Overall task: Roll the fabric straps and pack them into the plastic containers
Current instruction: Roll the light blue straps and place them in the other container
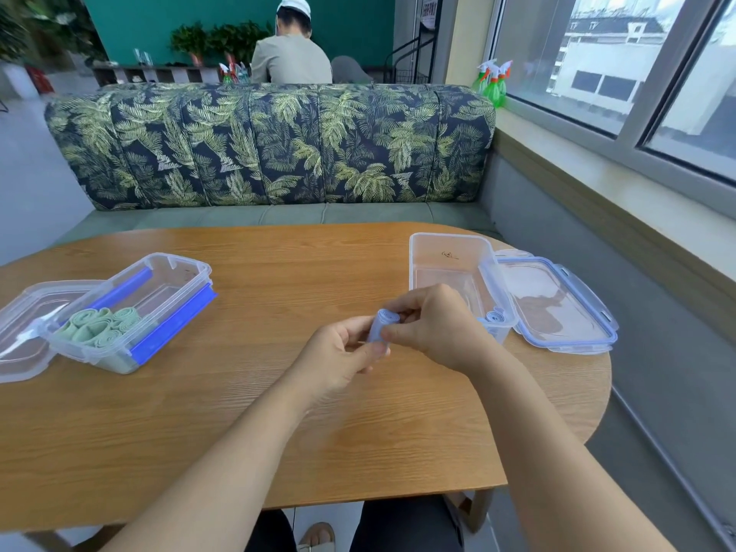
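Observation:
A pale blue fabric strap (381, 323), rolled into a tight coil, is held above the middle of the wooden table (255, 412). My left hand (338, 354) grips its lower end and my right hand (434, 326) pinches its upper part. To the right stands a clear plastic container (450, 260) with one blue rolled strap (495, 315) in its near corner. At the left, another clear container (175, 280) with blue clips holds several green rolled straps (99, 326).
The right container's lid (557, 304) lies beside it near the table's right edge. The left container's lid (24, 324) lies at the far left. A leaf-patterned sofa (271, 145) stands behind the table, with a person seated beyond it.

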`<state>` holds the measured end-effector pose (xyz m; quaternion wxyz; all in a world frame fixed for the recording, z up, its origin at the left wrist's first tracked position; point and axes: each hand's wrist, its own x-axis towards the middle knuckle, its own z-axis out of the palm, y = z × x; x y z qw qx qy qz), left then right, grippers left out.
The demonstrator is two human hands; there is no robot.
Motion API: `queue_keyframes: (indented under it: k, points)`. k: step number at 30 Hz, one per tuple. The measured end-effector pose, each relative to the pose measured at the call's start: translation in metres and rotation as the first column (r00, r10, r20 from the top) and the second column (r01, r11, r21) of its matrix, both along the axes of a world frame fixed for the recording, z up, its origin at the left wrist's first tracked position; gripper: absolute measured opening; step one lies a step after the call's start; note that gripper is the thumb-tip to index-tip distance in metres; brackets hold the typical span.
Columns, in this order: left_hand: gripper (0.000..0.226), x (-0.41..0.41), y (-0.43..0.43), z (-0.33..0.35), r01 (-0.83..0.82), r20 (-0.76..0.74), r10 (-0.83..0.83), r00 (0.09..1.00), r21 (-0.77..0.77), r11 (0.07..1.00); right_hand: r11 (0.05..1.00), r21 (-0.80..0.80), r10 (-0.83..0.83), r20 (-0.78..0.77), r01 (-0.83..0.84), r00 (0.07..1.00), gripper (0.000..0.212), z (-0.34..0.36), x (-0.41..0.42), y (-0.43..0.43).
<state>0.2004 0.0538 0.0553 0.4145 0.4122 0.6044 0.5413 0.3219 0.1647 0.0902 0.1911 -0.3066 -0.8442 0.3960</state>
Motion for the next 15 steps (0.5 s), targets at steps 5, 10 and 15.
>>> queue_keyframes:
  k: [5, 10, 15]
  points:
    - [0.035, 0.006, 0.004, -0.005, -0.106, -0.13, 0.118, 0.985, 0.093, 0.99, 0.999, -0.008, -0.045, -0.015, 0.045, 0.999, 0.009, 0.0, 0.001, 0.001]
    - [0.035, 0.017, 0.005, -0.009, -0.271, -0.294, 0.284, 0.912, 0.087, 0.959, 0.991, 0.011, -0.133, -0.054, 0.133, 0.99, 0.012, -0.001, -0.006, -0.004]
    - [0.018, 0.016, 0.011, -0.013, -0.267, -0.501, 0.31, 0.808, 0.159, 0.951, 0.986, 0.007, -0.166, -0.056, 0.167, 0.985, 0.016, -0.002, -0.007, -0.006]
